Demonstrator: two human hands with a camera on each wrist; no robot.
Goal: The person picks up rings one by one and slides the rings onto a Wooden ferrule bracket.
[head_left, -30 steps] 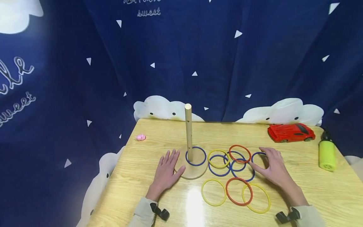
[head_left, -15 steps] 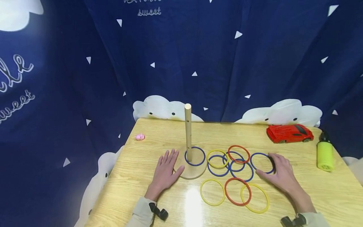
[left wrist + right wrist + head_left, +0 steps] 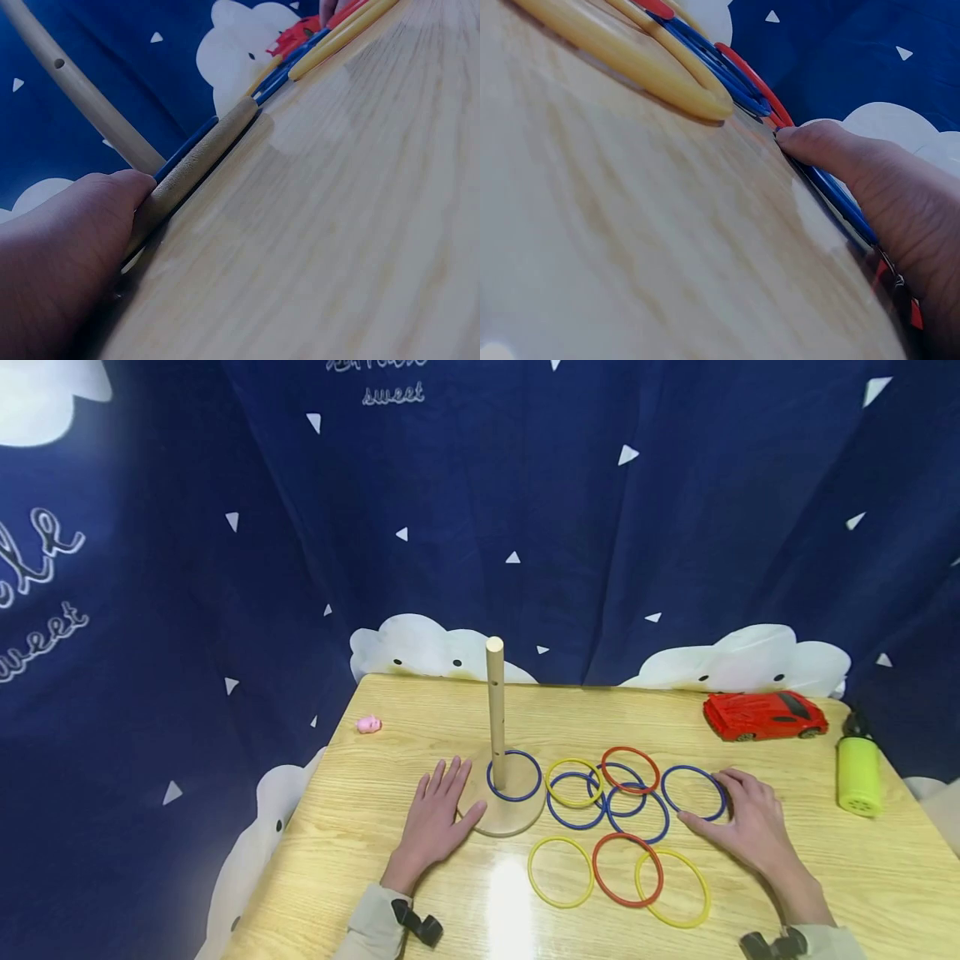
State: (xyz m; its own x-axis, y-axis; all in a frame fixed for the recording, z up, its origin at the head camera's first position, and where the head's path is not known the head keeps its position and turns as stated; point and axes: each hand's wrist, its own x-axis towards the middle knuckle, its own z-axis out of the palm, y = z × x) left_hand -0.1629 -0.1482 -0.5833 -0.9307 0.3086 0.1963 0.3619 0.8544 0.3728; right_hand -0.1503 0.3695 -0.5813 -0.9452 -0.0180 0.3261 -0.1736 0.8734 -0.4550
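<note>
My left hand (image 3: 432,827) rests with fingers spread at the left side of a round wooden base (image 3: 506,822), its thumb over the rim. A tall wooden peg (image 3: 497,718) stands upright from that base, with one blue ring (image 3: 540,775) around its foot. In the left wrist view the thumb (image 3: 127,187) lies along the base's edge. On the right, my right hand (image 3: 750,822) is low over the table at another blue ring (image 3: 678,767). Its thumb and index finger are spread apart, touching this ring's outer edge; the ring lies flat.
Several yellow, red and blue rings overlap between the base and my right hand, including a red ring (image 3: 658,768). A yellow ring (image 3: 529,868) lies nearer me. Farther off are a red toy car (image 3: 765,717), a yellow-green bottle (image 3: 858,777) and a small pink pig (image 3: 368,724).
My right hand has shifted right and slightly toward me, uncovering more of the blue ring, then stayed still. The ring and my left hand have kept their places.
</note>
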